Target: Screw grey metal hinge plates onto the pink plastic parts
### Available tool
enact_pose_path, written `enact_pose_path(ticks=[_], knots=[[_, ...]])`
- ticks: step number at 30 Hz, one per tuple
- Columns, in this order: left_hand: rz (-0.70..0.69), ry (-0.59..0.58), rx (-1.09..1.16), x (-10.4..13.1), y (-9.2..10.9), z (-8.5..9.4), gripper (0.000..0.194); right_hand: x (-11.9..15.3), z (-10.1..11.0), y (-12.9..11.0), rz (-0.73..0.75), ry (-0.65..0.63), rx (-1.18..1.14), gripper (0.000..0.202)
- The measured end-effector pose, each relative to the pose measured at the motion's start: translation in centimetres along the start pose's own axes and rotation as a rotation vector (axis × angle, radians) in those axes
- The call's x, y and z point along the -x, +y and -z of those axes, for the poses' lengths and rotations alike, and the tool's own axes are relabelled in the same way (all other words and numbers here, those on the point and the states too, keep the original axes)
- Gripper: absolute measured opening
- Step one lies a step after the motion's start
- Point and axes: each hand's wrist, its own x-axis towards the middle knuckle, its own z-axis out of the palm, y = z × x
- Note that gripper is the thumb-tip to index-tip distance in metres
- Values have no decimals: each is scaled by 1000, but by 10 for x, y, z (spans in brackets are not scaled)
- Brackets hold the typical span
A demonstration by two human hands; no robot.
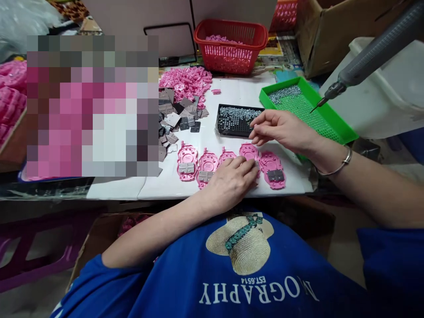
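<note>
Several pink plastic shells (pixel 187 159) lie in a row along the near edge of the white board, grey plates showing in some. A dark plate (pixel 275 176) sits in the rightmost shell. My left hand (pixel 232 183) lies across the middle of the row, fingers bent down and closed against the fourth shell (pixel 248 151); its fingertips are partly hidden. My right hand (pixel 280 130) hovers just above that shell, beside a black tray of screws (pixel 233 126). Its thumb and fingers are drawn together; anything tiny between them cannot be made out.
Loose grey plates (pixel 172 119) and small pink parts (pixel 185 81) are heaped at left. A red basket (pixel 230 55) stands behind. At right are a green tray (pixel 318 119) with screws and a hanging electric screwdriver (pixel 361 62), its bit pointing down above the tray.
</note>
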Motion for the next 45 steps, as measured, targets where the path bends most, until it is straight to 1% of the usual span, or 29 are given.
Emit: enact_pose_path(ticks=[3, 5, 9, 15, 19, 21, 25, 27, 29, 33, 38, 42, 45], knots=[[10, -13, -54, -1, 1, 0, 33, 1, 0, 0, 59, 24, 209, 5], [8, -42, -71, -1, 2, 0, 33, 0, 0, 2, 74, -13, 314, 10], [-8, -103, -66, 1, 4, 3, 32, -4, 2, 7, 48, -125, 330, 21], [-13, -105, -61, 3, 4, 4, 33, -3, 4, 6, 32, -131, 372, 30], [-16, -102, -45, 3, 3, 3, 34, 1, 1, 3, 97, -147, 473, 28], [-14, -110, -33, 3, 3, 4, 34, 2, -2, 2, 81, -133, 436, 22], [1, -137, -4, 5, 6, 7, 34, 2, -7, 5, -42, -100, 187, 8], [0, -150, 8, 6, 7, 9, 35, 1, -9, 6, -70, -99, 153, 6], [-2, -159, 12, 7, 8, 11, 36, -1, -11, 5, -59, -93, 226, 8], [-1, -176, 13, 7, 8, 13, 38, -7, -16, 1, 38, -59, 451, 11], [-7, -177, 19, 7, 8, 13, 39, -14, -22, 0, 112, -71, 686, 13], [-10, -161, 9, 8, 8, 11, 38, -17, -23, -1, 141, -74, 866, 13], [-10, -153, 6, 8, 7, 11, 38, -18, -25, -2, 150, -67, 950, 15]])
